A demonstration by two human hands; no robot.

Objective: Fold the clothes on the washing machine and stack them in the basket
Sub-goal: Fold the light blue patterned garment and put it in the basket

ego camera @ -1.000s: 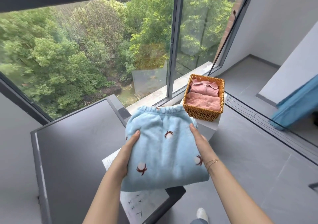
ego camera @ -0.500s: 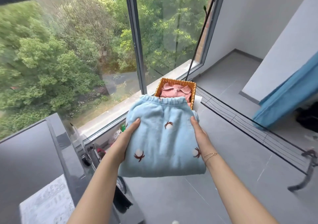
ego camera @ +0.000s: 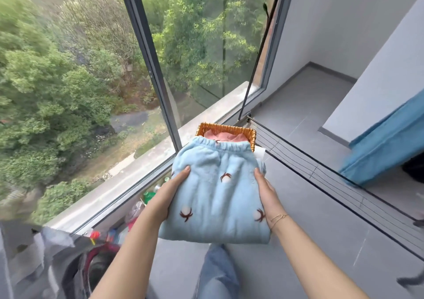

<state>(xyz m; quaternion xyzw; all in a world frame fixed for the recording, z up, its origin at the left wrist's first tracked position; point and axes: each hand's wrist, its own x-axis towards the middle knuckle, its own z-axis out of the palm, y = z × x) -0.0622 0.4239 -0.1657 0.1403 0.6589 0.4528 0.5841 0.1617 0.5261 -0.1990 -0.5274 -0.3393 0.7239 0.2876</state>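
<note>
While both hands grip the folded blue garment (ego camera: 218, 195) from either side, it's carried in mid-air w/ its elastic waistband edge just overlapping the near rim of the wicker basket (ego camera: 251, 135). Left hand (ego camera: 171, 196) curls round the left edge, thumb on top; right hand (ego camera: 266, 194) does the same on the right. Pink folded clothes (ego camera: 221, 136) already sit in the basket by the window. Folding looks done for this piece, so this is the stacking step, I'd say. Next move prob needs a bit more reach fwd, keep it level so the fold holds, lower flat onto the pink pile, then let go
</note>
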